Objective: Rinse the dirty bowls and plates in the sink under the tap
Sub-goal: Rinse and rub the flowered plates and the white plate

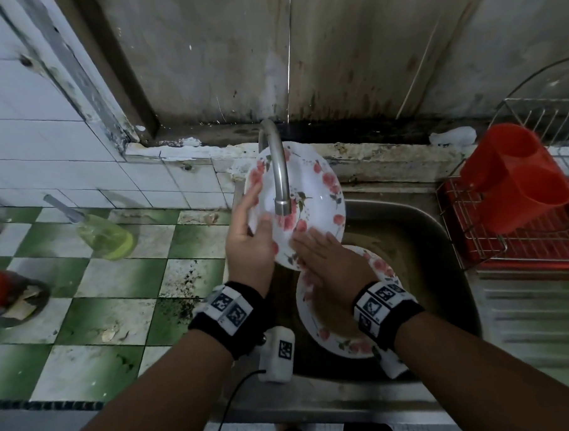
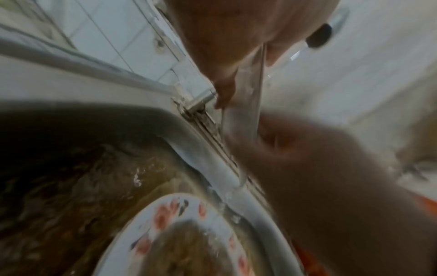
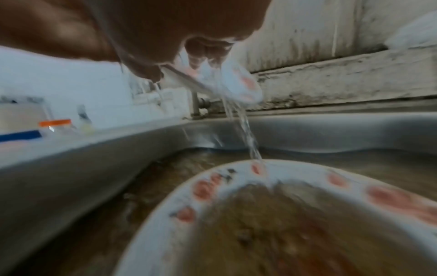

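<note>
Head view: a person stands at the sink (image 1: 440,228) and holds one flowered plate (image 1: 311,194) tilted under the tap (image 1: 279,170).
Plate position: it is raised above the basin with its face up toward the spout, I think so that the water hits the face and runs off the low edge.
Left hand (image 1: 250,239): it holds the plate's left rim, thumb on the face and fingers spread along the edge, to keep the tilt steady.
Right hand (image 1: 327,255): fingers straight and together, flat on the lower part of the plate, probably to rub the dirt loose.
Right wrist view: the water stream (image 3: 246,130) falls from the plate edge into a second plate (image 3: 295,220) below.
Second plate: it lies in the brown sink water and looks dirty, waiting for its turn.
Drying rack (image 1: 493,238): it stands on the counter just right of the sink, with a red holder (image 1: 513,179), ready for clean pieces.
</note>
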